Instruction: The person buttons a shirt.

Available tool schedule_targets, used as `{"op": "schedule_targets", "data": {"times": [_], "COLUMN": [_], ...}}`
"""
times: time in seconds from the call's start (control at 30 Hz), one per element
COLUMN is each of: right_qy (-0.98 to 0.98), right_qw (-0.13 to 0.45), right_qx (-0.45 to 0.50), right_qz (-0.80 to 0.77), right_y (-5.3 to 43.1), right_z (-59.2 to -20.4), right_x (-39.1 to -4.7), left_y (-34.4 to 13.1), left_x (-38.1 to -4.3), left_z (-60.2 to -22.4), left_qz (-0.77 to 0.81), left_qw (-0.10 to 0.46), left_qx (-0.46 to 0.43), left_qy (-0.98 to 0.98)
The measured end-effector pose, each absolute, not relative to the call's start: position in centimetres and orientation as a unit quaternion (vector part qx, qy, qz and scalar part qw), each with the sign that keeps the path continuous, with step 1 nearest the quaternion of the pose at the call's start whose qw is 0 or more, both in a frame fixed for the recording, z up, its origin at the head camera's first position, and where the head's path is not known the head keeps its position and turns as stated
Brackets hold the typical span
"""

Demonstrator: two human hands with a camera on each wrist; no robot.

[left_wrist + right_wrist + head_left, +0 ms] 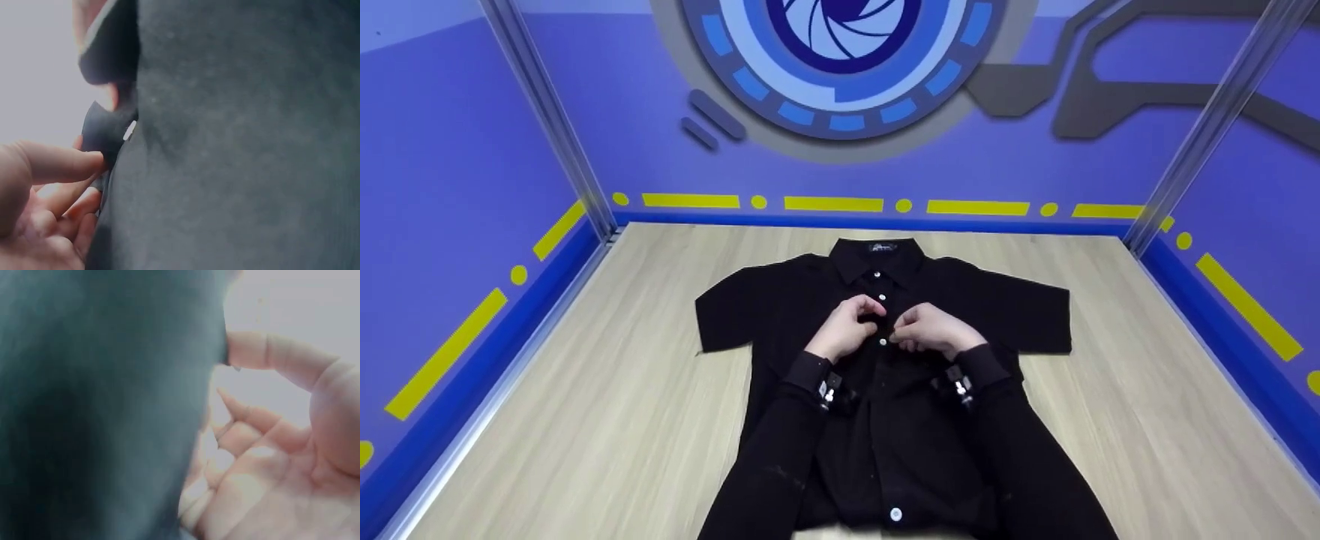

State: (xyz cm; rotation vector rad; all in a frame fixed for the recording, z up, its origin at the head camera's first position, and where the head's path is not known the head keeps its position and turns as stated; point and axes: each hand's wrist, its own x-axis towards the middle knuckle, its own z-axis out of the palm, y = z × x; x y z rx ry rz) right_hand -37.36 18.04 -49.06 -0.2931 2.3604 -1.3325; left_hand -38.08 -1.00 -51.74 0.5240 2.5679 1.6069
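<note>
A black short-sleeved shirt [885,420] lies front up, collar at the far side, with several white buttons down its front. My left hand [846,328] is at the left of the button strip, its thumb and forefinger bent and apart; in the left wrist view its thumb touches dark cloth near a white button [130,130]. Across the strip, my right hand [936,330] pinches the shirt front beside a button [883,342]. In the right wrist view the thumb [270,350] meets the cloth edge; cloth hides several fingertips.
The shirt lies on a light wood-grain table [607,390]. Blue panels [457,187] with yellow dashes stand behind it and at both sides, joined by metal posts [551,120]. A larger white button [895,514] shows near the shirt's hem, between my forearms.
</note>
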Motion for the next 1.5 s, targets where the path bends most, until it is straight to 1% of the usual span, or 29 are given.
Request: {"op": "schedule_targets", "data": {"times": [0.1, 0.23, 0.37, 0.43, 0.57, 0.63, 0.67, 0.8, 0.87, 0.9, 0.97, 1.1, 1.2, 1.33, 1.5], "right_qy": [0.824, 0.810, 0.813, 0.813, 0.809, 0.807, 0.806, 0.802, 0.800, 0.799, 0.797, 0.791, 0.791, 0.783, 0.765], "right_qw": [0.211, 0.208, 0.207, 0.207, 0.211, 0.212, 0.213, 0.214, 0.216, 0.218, 0.219, 0.216, 0.213, 0.215, 0.212], "right_qx": [-0.115, -0.124, -0.126, -0.123, -0.123, -0.120, -0.119, -0.118, -0.123, -0.126, -0.128, -0.130, -0.134, -0.137, -0.127], "right_qz": [-0.514, -0.534, -0.529, -0.530, -0.535, -0.538, -0.539, -0.545, -0.546, -0.547, -0.549, -0.557, -0.557, -0.567, -0.594], "right_y": [19.1, 19.6, 19.4, 19.3, 19.3, 19.3, 19.3, 19.2, 19.2, 19.3, 19.4, 19.5, 19.3, 19.1, 19.3], "right_z": [-49.3, -49.5, -49.8, -49.9, -50.1, -50.1, -50.0, -49.7, -49.7, -49.8, -49.9, -50.0, -50.1, -50.4, -50.5], "right_x": [-37.3, -37.2, -37.2, -37.2, -37.1, -37.1, -37.1, -37.1, -37.2, -37.2, -37.2, -37.1, -37.1, -36.9, -36.8], "left_y": [-0.9, -0.8, -0.8, -0.8, -0.6, -0.4, -0.3, -0.3, -0.4, -0.4, -0.5, -0.7, -1.0, -1.7, -2.6], "left_x": [-38.0, -37.4, -36.4, -35.9, -35.3, -35.3, -35.2, -35.4, -35.6, -35.7, -35.9, -35.9, -35.8, -36.0, -36.6], "left_z": [-50.9, -49.4, -48.3, -48.0, -48.1, -48.6, -48.9, -49.7, -50.0, -50.0, -50.1, -49.8, -49.8, -50.2, -51.0], "left_qz": [0.481, 0.424, 0.380, 0.373, 0.414, 0.434, 0.437, 0.404, 0.393, 0.396, 0.425, 0.535, 0.591, 0.618, 0.644], "left_qw": [0.023, 0.005, 0.014, 0.034, 0.110, 0.137, 0.140, 0.101, 0.094, 0.100, 0.131, 0.195, 0.227, 0.256, 0.262], "left_qx": [0.164, 0.133, 0.100, 0.092, 0.072, 0.062, 0.060, 0.074, 0.081, 0.085, 0.086, 0.066, 0.052, 0.052, 0.061], "left_qy": [0.861, 0.896, 0.919, 0.923, 0.901, 0.888, 0.887, 0.906, 0.911, 0.909, 0.891, 0.820, 0.773, 0.741, 0.716]}}
